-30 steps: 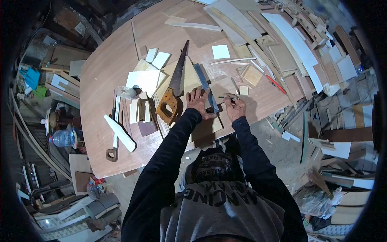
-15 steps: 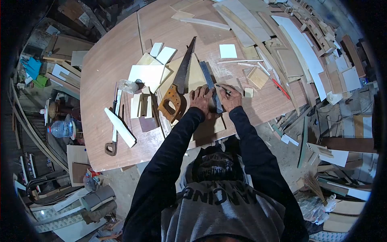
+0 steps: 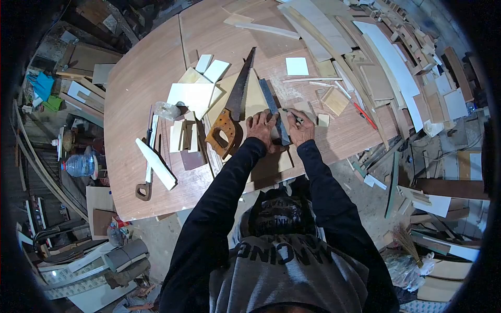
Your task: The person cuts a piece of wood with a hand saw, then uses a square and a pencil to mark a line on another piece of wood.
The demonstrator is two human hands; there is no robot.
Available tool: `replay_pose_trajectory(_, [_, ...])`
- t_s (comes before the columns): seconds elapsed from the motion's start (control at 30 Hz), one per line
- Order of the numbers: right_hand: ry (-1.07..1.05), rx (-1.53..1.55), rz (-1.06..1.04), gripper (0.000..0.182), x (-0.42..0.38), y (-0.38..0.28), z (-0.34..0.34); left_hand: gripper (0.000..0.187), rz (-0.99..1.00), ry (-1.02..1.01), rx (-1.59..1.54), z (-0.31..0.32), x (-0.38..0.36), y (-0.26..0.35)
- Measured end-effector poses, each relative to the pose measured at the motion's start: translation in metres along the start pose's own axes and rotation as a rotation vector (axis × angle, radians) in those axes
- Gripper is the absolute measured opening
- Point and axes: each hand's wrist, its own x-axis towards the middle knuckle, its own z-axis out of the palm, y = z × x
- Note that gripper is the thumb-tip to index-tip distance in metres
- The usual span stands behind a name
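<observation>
My left hand (image 3: pixel 262 128) lies with fingers spread, pressing on a flat dark blue-grey strip (image 3: pixel 268 95) and the pale wood board (image 3: pixel 250 94) under it. Close along the strip's right edge is my right hand (image 3: pixel 301 128), fingers closed around a small slim tool (image 3: pixel 299 120) whose kind I cannot make out. Beside my left hand rests a handsaw (image 3: pixel 224 130) with a wooden handle, its blade pointing away from me. Part of the strip is hidden beneath my left hand.
White and pale panels (image 3: pixel 188 97) lie left of the saw. Another saw (image 3: pixel 143 192) sits partly under a white offcut (image 3: pixel 156 164). A red tool (image 3: pixel 365 116), a small block (image 3: pixel 323 120) and wood strips lie to the right. The table edge (image 3: pixel 334 163) is near me.
The whole view has shifted very slightly. Both hands stay by the strip, and the fingers of my right hand have changed position a little.
</observation>
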Motion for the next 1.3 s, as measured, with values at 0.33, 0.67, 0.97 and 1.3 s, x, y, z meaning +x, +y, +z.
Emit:
replay_pose_trajectory(0.33, [0.008,0.169,0.067,0.026,-0.016,0.001,-0.002,0.12,0.008,0.053,0.011,0.006,0.002,0.0])
replay_pose_trajectory(0.67, [-0.052,0.339,0.276,0.028,-0.015,-0.005,-0.011,0.123,0.004,0.026,-0.012,0.003,0.002,0.002])
replay_pose_trajectory(0.97, [-0.056,0.346,0.285,0.027,-0.016,-0.005,-0.013,0.127,-0.005,0.023,0.02,0.01,0.005,-0.002])
replay_pose_trajectory(1.3, [-0.039,0.461,0.32,0.026,-0.015,-0.002,-0.014,0.12,0.06,0.114,0.03,0.017,0.004,-0.008])
